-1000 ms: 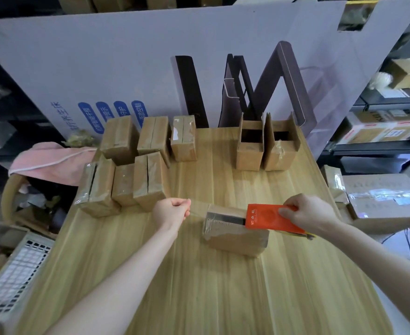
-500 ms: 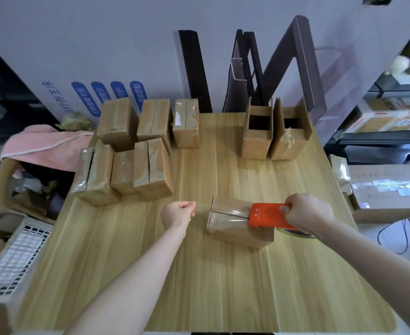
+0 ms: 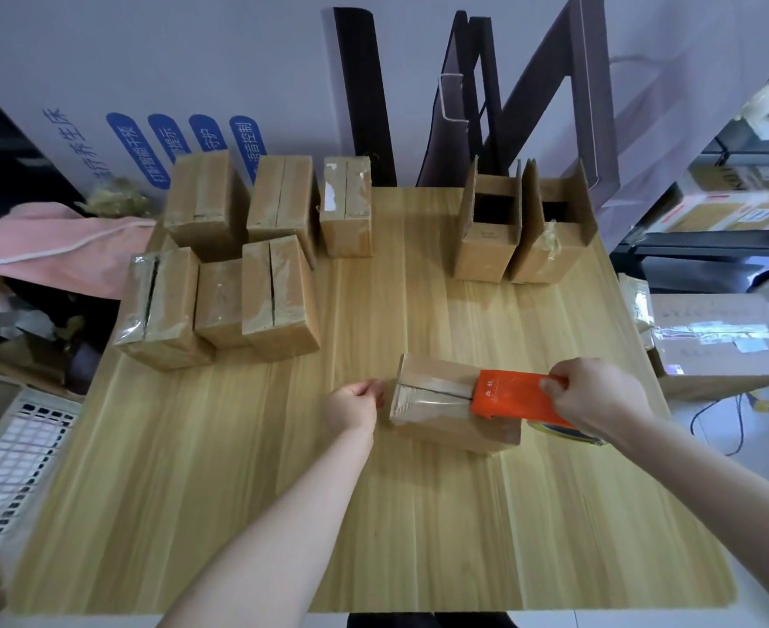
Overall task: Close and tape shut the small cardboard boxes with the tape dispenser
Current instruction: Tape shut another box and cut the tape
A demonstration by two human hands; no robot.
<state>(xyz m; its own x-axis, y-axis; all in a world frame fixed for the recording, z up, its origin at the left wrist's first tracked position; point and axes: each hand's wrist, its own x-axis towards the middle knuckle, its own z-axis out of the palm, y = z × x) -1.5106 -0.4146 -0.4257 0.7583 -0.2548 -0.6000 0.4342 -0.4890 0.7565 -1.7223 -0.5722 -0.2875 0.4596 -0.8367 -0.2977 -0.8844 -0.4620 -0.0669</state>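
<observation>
Atop the box, the right hand grips the dispenser; the left hand curls beside the box, hold unclear. Light, stiff cardboard likely slides: brace its end.

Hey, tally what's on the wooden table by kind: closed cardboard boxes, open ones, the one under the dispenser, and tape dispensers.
Closed small brown cardboard boxes: 6
Open-flapped small brown cardboard boxes: 2
Small brown cardboard box under the dispenser: 1
Orange tape dispenser, gripped by the right hand: 1
Total: 10
</observation>
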